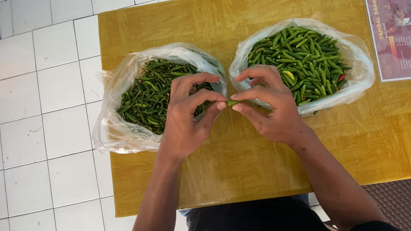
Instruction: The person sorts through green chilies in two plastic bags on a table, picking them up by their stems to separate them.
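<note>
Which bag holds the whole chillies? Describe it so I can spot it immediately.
On the yellow wooden table sit two clear plastic bags side by side. The one you want is the right-hand bag, behind the right hand and next to the printed sheet. Its chillies are plump and bright green, while the left bag holds thin dark stems.

On table (252,167): bag of stems (128,119) at 9 o'clock of hands, bag of chillies (355,70) at 3, menu sheet (403,18) beyond.
</note>
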